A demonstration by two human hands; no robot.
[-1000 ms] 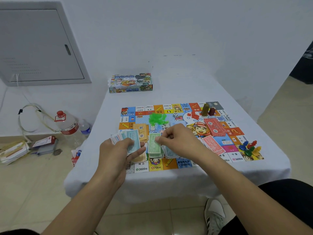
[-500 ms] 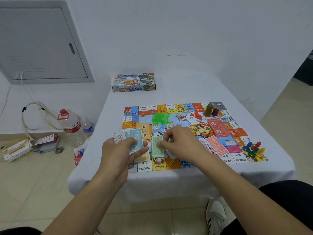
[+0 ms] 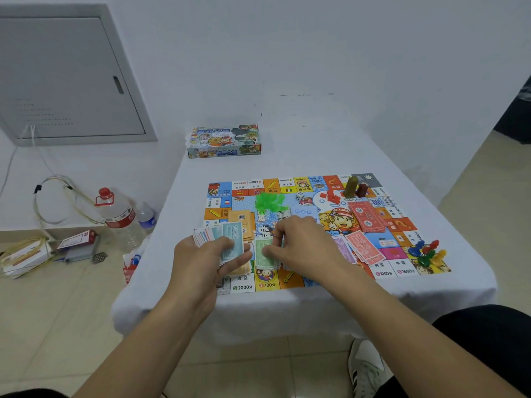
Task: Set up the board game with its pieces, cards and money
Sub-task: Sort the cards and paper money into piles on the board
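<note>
Little has moved since the earlier frames: both hands stay over the near edge of the board point(image 3: 296, 225), the right hand still at the green notes, while the view has drifted slightly. The board lies flat on a tabletop point(image 3: 330, 156) covered with a white cloth.

The left hand point(image 3: 207, 262) grasps a fanned stack of paper money point(image 3: 227, 239), thumb on top; a pale blue note marked 1000 faces up. The right hand point(image 3: 304, 245) reaches left, its curled fingertips pinching the green notes point(image 3: 263, 255), which lie on the board just beside the left hand. Orange notes point(image 3: 244, 222) sit just behind the left hand. Purple notes point(image 3: 343, 247) and a spread of red notes point(image 3: 365, 248) lie to the right of the right hand, partly hidden by the wrist.

Farther back on the board are green houses point(image 3: 270, 202) in a heap, a die point(image 3: 299, 196), small red pieces point(image 3: 330, 195), two upright markers point(image 3: 356, 187) and a red card deck point(image 3: 369, 216). Coloured pawns point(image 3: 428, 252) cluster at the near right corner. The game box point(image 3: 225, 142) stands at the tabletop's far left, well apart from the board.

On the floor to the left are a large water bottle point(image 3: 119, 216) with a red cap, a smaller bottle point(image 3: 146, 215) and cables point(image 3: 57, 196). A sneaker point(image 3: 366, 369) shows at the bottom.
</note>
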